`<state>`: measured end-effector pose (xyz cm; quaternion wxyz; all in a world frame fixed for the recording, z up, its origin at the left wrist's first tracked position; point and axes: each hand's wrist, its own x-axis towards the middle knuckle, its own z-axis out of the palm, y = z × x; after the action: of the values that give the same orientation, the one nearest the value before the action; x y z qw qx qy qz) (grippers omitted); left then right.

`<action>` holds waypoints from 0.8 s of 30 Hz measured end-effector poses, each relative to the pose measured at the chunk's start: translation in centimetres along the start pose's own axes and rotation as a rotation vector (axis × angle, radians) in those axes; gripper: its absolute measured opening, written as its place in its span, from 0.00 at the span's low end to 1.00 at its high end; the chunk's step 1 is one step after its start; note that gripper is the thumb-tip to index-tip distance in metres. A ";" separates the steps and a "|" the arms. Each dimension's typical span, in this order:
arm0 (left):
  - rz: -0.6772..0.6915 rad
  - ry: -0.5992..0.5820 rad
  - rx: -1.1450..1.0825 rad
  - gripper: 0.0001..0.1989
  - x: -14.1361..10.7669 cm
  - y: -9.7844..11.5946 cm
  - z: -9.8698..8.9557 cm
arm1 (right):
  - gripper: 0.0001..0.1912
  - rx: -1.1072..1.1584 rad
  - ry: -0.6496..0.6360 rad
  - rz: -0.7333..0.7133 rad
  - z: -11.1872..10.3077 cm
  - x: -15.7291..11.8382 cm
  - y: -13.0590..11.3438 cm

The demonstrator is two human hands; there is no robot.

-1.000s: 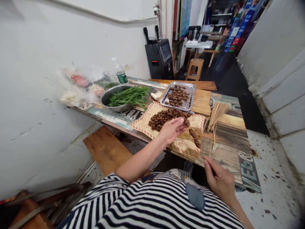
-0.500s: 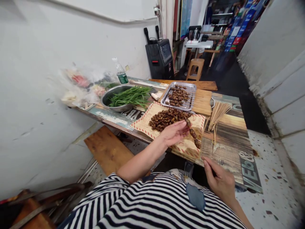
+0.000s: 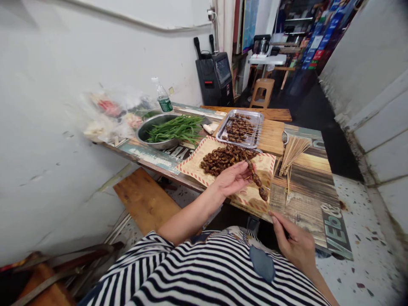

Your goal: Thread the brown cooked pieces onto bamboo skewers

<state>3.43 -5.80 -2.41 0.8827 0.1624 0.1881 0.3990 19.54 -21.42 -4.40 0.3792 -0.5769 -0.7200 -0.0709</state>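
Observation:
Between the thumb and fingers of my left hand is the far end of a skewer threaded with several shiny brown pupae, which look like silkworm pupae. The skewer slants down towards me over a printed paper sheet. My right hand is closed in a pinch near the table's front edge, at the skewer's near end; the thin stick is hard to make out there. Just beyond my left fingers lies a heap of loose brown pupae on the paper.
Behind the heap, a metal tray holds finished-looking skewers, beside a wooden board. Bare bamboo sticks lie at right. A metal bowl of green vegetables, a bottle and plastic bags stand left, near the wall.
The pupae on the skewer look turned and sit closer together. A bit of stick now shows above my left fingertips. Both hands stay in nearly the same place.

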 end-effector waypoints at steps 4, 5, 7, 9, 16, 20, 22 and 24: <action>0.011 0.007 -0.014 0.05 0.0 -0.1 0.1 | 0.10 0.019 0.000 0.002 0.1 0.0 -0.1; 0.013 0.011 -0.012 0.05 0.0 -0.2 0.1 | 0.10 0.020 -0.003 0.010 0.1 -0.1 -0.1; 0.017 0.027 0.002 0.04 -0.1 -0.2 0.1 | 0.11 0.023 -0.017 0.030 0.1 -0.1 -0.1; 0.017 0.049 0.014 0.03 -0.1 -0.2 0.2 | 0.11 0.035 -0.030 0.042 0.1 -0.2 -0.1; 0.014 0.026 -0.022 0.03 -0.2 -0.1 0.3 | 0.11 0.047 -0.033 0.028 0.1 -0.4 0.1; 0.007 0.041 -0.013 0.04 -0.2 -0.1 0.3 | 0.12 0.050 -0.036 0.034 0.0 -0.3 0.0; 0.010 0.042 -0.016 0.04 -0.1 -0.2 0.2 | 0.12 0.051 -0.032 0.034 0.0 -0.2 -0.1; 0.014 0.029 -0.025 0.04 0.0 -0.2 0.1 | 0.12 0.053 -0.028 0.023 0.0 -0.1 -0.2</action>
<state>3.58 -5.94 -2.40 0.8789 0.1470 0.1949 0.4097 19.43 -21.58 -4.39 0.3850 -0.5758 -0.7202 -0.0393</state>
